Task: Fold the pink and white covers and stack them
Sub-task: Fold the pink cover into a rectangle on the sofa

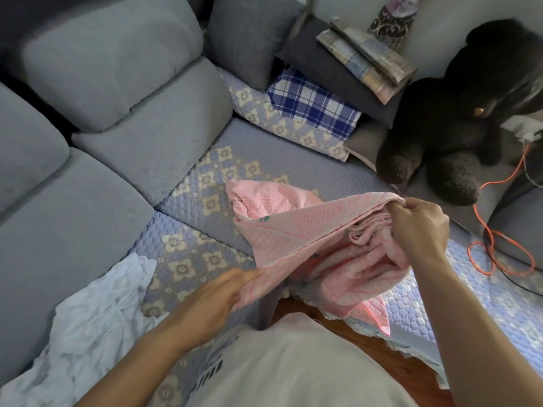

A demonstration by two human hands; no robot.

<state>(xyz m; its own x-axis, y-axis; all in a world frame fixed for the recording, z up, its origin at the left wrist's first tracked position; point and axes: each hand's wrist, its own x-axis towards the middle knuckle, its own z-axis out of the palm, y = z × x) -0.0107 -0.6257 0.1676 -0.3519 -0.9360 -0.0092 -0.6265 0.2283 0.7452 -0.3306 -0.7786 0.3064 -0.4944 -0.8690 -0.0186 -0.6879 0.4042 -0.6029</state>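
A pink quilted cover (296, 230) lies bunched on the sofa seat in the middle of the view, partly lifted. My right hand (417, 227) grips its upper edge at the right, fingers curled round the gathered cloth. My left hand (217, 298) holds the same edge lower left, blurred, with the fabric pinched at its fingertips. The edge runs taut between both hands. A crumpled white cover (91, 327) lies at the lower left on the seat, apart from both hands.
Grey back cushions (111, 92) line the left. A blue quilted seat pad (205, 201) covers the sofa. Folded plaid cloths (314, 104) and a dark pillow sit at the back. A black plush bear (458, 127) and an orange cable (496, 245) are at the right.
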